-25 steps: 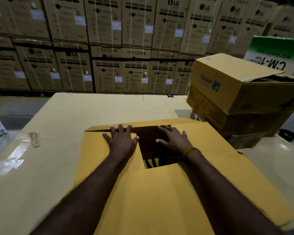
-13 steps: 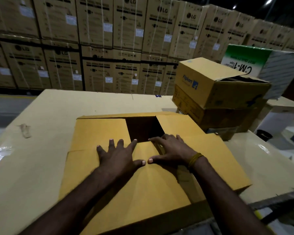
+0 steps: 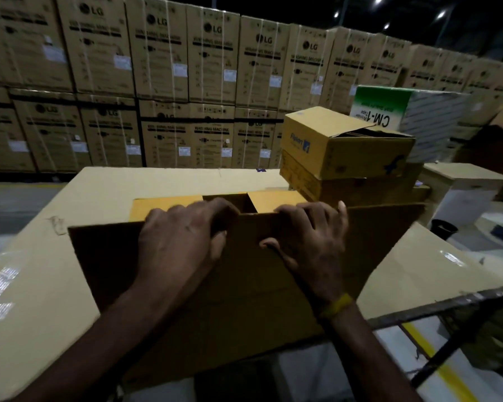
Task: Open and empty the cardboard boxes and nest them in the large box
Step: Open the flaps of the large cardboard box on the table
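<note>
A yellow-brown cardboard box (image 3: 244, 285) lies on a large flat cardboard surface (image 3: 41, 300) in front of me. Its near flap is lifted upright toward me, and a dark opening (image 3: 230, 203) shows behind the flap's top edge. My left hand (image 3: 183, 242) grips that top edge, fingers curled over it. My right hand (image 3: 311, 242) holds the same edge a little to the right, fingers over the top and thumb on the near face. Two stacked cardboard boxes (image 3: 346, 152) stand at the right, the upper one with a loose top flap.
A wall of stacked LG washing machine cartons (image 3: 186, 82) fills the background. A green and white box (image 3: 389, 111) stands behind the stacked pair. A dark metal bar (image 3: 447, 306) crosses the lower right over floor with a yellow line. A black cup (image 3: 443, 229) sits on the floor at right.
Both hands went from lying flat on the box's closed flaps to gripping the near flap's edge. The flap has swung up toward me and the box sits nearer.
</note>
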A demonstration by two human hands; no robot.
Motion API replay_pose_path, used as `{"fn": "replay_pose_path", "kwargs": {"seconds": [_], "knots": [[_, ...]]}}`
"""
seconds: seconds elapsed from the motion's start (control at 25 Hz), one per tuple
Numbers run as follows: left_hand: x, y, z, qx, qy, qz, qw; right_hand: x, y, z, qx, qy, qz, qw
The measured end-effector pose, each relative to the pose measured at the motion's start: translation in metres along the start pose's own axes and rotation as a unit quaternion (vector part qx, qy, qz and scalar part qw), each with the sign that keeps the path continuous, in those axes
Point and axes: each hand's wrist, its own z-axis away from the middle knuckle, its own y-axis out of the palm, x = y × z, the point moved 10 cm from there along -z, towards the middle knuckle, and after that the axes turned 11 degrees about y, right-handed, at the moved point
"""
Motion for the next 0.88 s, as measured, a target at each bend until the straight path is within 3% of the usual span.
{"fn": "replay_pose_path", "kwargs": {"seconds": [0.12,0.2,0.44,0.56,0.68,0.76,0.88], "knots": [[-0.027,-0.004,0.045,0.090,0.027,0.006,0.996,0.003,-0.050,0.057,-0.081,0.003,-0.057,0.995],[-0.049,0.012,0.077,0.169,0.058,0.050,0.983,-0.001,-0.070,0.098,-0.091,0.005,-0.066,0.994],[-0.080,0.132,0.158,0.353,0.201,0.111,0.907,-0.027,-0.059,0.202,0.064,0.048,-0.048,0.996],[-0.071,0.178,0.172,0.348,0.253,0.082,0.899,-0.038,-0.018,0.241,0.196,0.075,-0.012,0.978],[-0.062,0.207,0.170,0.268,0.315,-0.008,0.910,-0.044,0.029,0.275,0.340,0.080,0.033,0.936],[-0.045,0.226,0.165,0.275,0.292,-0.066,0.914,-0.049,0.053,0.287,0.396,0.061,0.069,0.914],[-0.032,0.243,0.151,0.238,0.291,-0.057,0.925,-0.056,0.086,0.288,0.480,0.091,0.048,0.871]]}}
